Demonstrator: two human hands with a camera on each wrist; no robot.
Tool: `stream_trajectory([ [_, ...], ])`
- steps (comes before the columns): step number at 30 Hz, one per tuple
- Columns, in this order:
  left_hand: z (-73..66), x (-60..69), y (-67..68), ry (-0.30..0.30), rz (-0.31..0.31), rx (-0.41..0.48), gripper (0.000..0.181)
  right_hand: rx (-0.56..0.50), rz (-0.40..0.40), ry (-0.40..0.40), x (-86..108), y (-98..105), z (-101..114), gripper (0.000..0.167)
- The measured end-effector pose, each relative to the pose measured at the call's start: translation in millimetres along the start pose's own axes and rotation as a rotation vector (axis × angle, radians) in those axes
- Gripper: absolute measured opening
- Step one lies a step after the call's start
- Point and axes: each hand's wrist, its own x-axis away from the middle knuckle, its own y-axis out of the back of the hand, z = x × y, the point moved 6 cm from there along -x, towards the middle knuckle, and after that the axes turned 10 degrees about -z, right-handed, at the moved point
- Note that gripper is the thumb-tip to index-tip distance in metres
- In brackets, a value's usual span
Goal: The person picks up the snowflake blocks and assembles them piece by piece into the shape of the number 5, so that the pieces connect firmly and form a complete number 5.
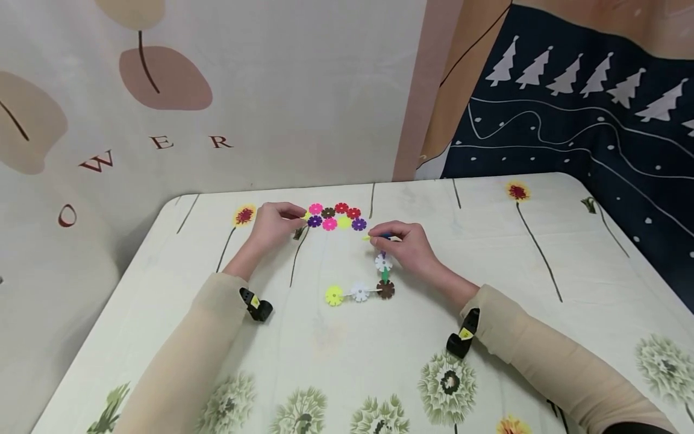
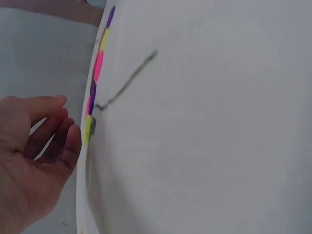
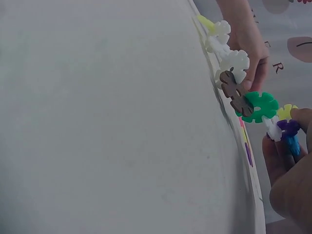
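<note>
A chain of linked flower-shaped discs runs from my right hand [image 1: 409, 246]: a white disc [image 1: 383, 262], a green disc [image 3: 261, 107], a brown disc [image 1: 385, 290], another white disc [image 1: 360, 292] and a yellow disc [image 1: 334, 295]. My right hand pinches its upper end, where a purple disc [image 3: 288, 127], a blue disc [image 3: 293, 145] and a yellow one [image 3: 286, 112] show. Beside a flat group of loose discs [image 1: 329, 223] is my left hand [image 1: 273, 226], fingers bent at the group's left edge near a yellow disc [image 2: 87, 129]; in the left wrist view its fingertips hold nothing visible.
The loose discs, pink, red, brown, purple and yellow, lie in two rows towards the back of the table [image 1: 303, 361]. A floral cloth covers the table. Behind it hang a pale curtain [image 1: 303, 90] and a dark cloth with white trees [image 1: 542, 126].
</note>
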Motion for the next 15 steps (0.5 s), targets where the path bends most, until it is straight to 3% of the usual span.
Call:
stream_trajectory([
  [7,17.0,-12.7,2.8,0.020,0.003,-0.032,0.031,-0.020,-0.002,0.004,1.6,-2.7,-1.2,0.014],
  [15,17.4,-26.5,-4.2,0.021,0.031,-0.086,0.037,-0.011,-0.016,0.012,2.0,-2.2,0.6,0.014],
])
